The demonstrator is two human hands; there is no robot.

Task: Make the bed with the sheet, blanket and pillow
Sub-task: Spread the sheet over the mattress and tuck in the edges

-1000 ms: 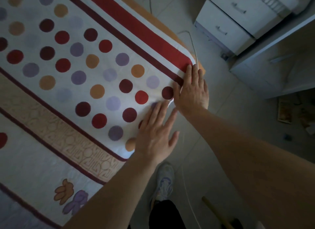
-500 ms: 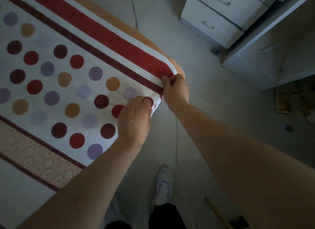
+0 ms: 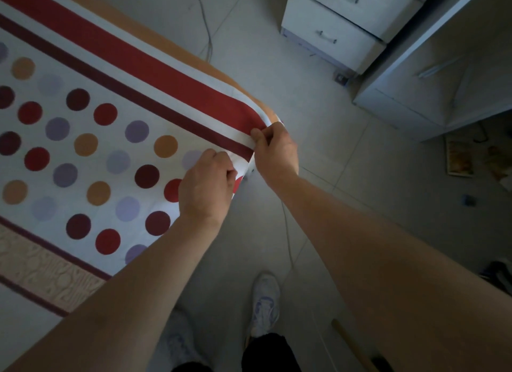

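A white sheet (image 3: 116, 138) with coloured dots and red stripes lies spread over the bed on the left. Orange bedding or mattress (image 3: 177, 50) shows under its far edge. At the sheet's near corner my left hand (image 3: 206, 187) grips the hem with curled fingers. Just to its right my right hand (image 3: 277, 152) pinches the corner where the red stripe ends. Both hands hold the cloth at the bed's edge. No pillow is in view.
A white drawer unit (image 3: 338, 25) and a grey cabinet (image 3: 432, 75) stand on the tiled floor at the upper right. A cable (image 3: 286, 233) runs across the floor by my shoe (image 3: 264, 302). A wooden stick (image 3: 352, 344) lies at the bottom right. Clutter (image 3: 460, 161) sits under the cabinet.
A second ago both hands lay flat on the sheet's corner. They have since curled round the hem and hold it; the view has shifted slightly.
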